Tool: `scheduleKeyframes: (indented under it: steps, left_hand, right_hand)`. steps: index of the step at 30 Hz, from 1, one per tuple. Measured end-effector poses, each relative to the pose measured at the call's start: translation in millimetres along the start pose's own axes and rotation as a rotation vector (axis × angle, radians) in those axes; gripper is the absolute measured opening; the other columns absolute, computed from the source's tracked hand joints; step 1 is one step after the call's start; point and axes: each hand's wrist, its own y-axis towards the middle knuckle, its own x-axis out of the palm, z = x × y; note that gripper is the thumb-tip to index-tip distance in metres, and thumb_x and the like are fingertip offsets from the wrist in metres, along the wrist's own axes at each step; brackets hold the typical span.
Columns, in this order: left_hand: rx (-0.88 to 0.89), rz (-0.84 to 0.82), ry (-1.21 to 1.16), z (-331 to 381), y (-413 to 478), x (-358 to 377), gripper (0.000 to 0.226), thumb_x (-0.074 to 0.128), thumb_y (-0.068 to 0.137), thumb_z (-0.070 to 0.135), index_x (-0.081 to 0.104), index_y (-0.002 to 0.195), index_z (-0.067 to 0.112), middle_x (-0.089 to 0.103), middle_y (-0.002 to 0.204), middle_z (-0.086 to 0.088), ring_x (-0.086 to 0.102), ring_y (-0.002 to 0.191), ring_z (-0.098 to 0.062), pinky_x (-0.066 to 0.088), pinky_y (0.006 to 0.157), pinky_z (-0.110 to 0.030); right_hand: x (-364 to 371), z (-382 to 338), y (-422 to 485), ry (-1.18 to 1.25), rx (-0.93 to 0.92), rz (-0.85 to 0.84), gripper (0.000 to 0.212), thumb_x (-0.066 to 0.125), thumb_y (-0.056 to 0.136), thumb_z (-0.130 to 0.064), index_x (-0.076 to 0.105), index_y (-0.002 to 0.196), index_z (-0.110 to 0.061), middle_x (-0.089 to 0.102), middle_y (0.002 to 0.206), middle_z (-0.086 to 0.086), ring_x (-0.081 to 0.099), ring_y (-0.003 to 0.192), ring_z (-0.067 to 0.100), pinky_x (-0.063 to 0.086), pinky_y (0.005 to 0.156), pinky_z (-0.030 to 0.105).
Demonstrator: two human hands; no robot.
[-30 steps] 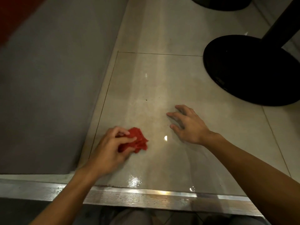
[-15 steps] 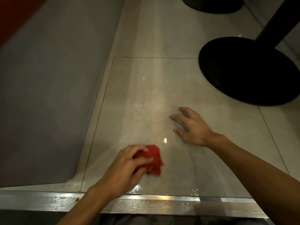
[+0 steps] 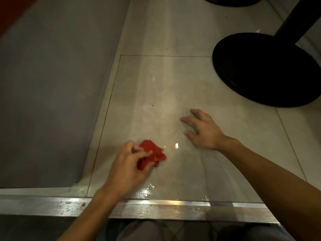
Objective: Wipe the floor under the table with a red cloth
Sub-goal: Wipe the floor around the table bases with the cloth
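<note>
A crumpled red cloth (image 3: pixel 153 153) lies on the glossy beige tile floor (image 3: pixel 173 84). My left hand (image 3: pixel 128 164) grips it from the near side, fingers curled over its top, pressing it down on the tile. My right hand (image 3: pixel 202 130) rests on the floor to the right of the cloth, fingers spread and straight, holding nothing. Wet streaks shine on the tile near the front edge. A black round table base (image 3: pixel 264 70) with its dark post (image 3: pixel 295 16) stands at the upper right.
A grey vertical panel (image 3: pixel 52 84) walls off the left side. A ribbed metal threshold strip (image 3: pixel 156 208) runs across the near edge. A second dark base (image 3: pixel 231 0) shows at the top. Small dark specks (image 3: pixel 152 105) dot the tile.
My left hand has slid the red cloth back and forth over the tile, right and nearer half a second ago, now left and slightly farther. My right hand has stayed planted.
</note>
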Motion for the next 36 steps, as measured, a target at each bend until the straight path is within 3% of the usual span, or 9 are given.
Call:
scheduleKeyframes:
  steps: [6, 10, 16, 19, 23, 26, 30, 33, 36]
  left_hand:
    - [0.302, -0.248, -0.070, 37, -60, 23, 0.036, 0.067, 0.075, 0.050, 0.070, 0.107, 0.034, 0.049, 0.102, 0.010, 0.050, 0.095, -0.005, 0.047, 0.079, -0.020]
    - [0.222, -0.183, -0.078, 16, -59, 9, 0.033, 0.070, 0.072, 0.049, 0.074, 0.101, 0.033, 0.049, 0.099, 0.014, 0.053, 0.091, -0.003, 0.048, 0.079, -0.023]
    - [-0.043, 0.038, 0.045, -4, -53, -10, 0.037, 0.065, 0.069, 0.048, 0.076, 0.092, 0.022, 0.047, 0.080, 0.014, 0.051, 0.075, -0.007, 0.043, 0.069, -0.014]
    - [0.045, 0.031, 0.061, 24, -52, 11, 0.033, 0.066, 0.071, 0.047, 0.075, 0.092, 0.023, 0.050, 0.079, 0.010, 0.052, 0.075, -0.011, 0.049, 0.063, -0.024]
    - [0.244, -0.087, 0.017, 67, -52, 45, 0.033, 0.065, 0.073, 0.050, 0.073, 0.095, 0.027, 0.051, 0.082, 0.009, 0.052, 0.077, -0.011, 0.050, 0.061, -0.022]
    - [0.290, -0.151, -0.002, 77, -53, 55, 0.032, 0.064, 0.076, 0.051, 0.072, 0.097, 0.028, 0.051, 0.082, 0.008, 0.052, 0.079, -0.011, 0.051, 0.056, -0.026]
    - [0.293, -0.160, -0.048, 60, -53, 44, 0.030, 0.069, 0.075, 0.047, 0.074, 0.098, 0.028, 0.053, 0.084, 0.011, 0.051, 0.082, -0.010, 0.051, 0.062, -0.024]
    - [0.211, -0.072, -0.028, 30, -49, 26, 0.028, 0.070, 0.072, 0.044, 0.075, 0.095, 0.028, 0.053, 0.086, 0.013, 0.050, 0.086, -0.009, 0.047, 0.073, -0.021]
    - [-0.026, 0.103, -0.008, -7, -28, 0, 0.025, 0.078, 0.072, 0.036, 0.076, 0.094, 0.024, 0.053, 0.089, 0.012, 0.052, 0.085, -0.010, 0.039, 0.078, -0.013]
  right_hand:
    - [2, 0, 0, -0.009, -0.010, 0.000, 0.052, 0.059, 0.089, -0.042, 0.044, 0.139, -0.034, 0.024, 0.153, 0.009, 0.021, 0.141, 0.029, 0.018, 0.118, 0.038]
    - [-1, 2, 1, -0.020, -0.007, -0.027, 0.053, 0.057, 0.089, -0.044, 0.042, 0.139, -0.036, 0.023, 0.154, 0.008, 0.021, 0.142, 0.027, 0.017, 0.118, 0.037]
    - [0, -1, -2, -0.016, -0.017, 0.002, 0.052, 0.057, 0.090, -0.042, 0.042, 0.140, -0.034, 0.022, 0.154, 0.008, 0.021, 0.141, 0.028, 0.018, 0.117, 0.037]
    - [0, -2, -2, -0.019, -0.018, 0.002, 0.052, 0.057, 0.091, -0.041, 0.042, 0.140, -0.034, 0.021, 0.154, 0.007, 0.019, 0.141, 0.027, 0.017, 0.118, 0.038]
    - [-1, 0, -1, -0.001, -0.011, -0.017, 0.053, 0.057, 0.090, -0.044, 0.041, 0.140, -0.037, 0.020, 0.155, 0.005, 0.019, 0.142, 0.027, 0.018, 0.117, 0.037]
    - [1, 3, 0, 0.007, -0.006, -0.023, 0.053, 0.056, 0.090, -0.046, 0.040, 0.139, -0.039, 0.020, 0.155, 0.004, 0.019, 0.142, 0.027, 0.020, 0.117, 0.039]
    - [-1, 4, 1, 0.002, -0.013, -0.031, 0.053, 0.056, 0.090, -0.047, 0.040, 0.140, -0.039, 0.019, 0.156, 0.004, 0.018, 0.143, 0.027, 0.021, 0.118, 0.041]
    - [-4, 6, 2, 0.002, -0.018, -0.057, 0.054, 0.056, 0.089, -0.047, 0.039, 0.140, -0.040, 0.019, 0.156, 0.003, 0.019, 0.143, 0.026, 0.024, 0.117, 0.042]
    - [-3, 6, 1, 0.008, -0.020, -0.050, 0.053, 0.057, 0.089, -0.046, 0.041, 0.139, -0.040, 0.020, 0.155, 0.002, 0.021, 0.142, 0.025, 0.025, 0.116, 0.041]
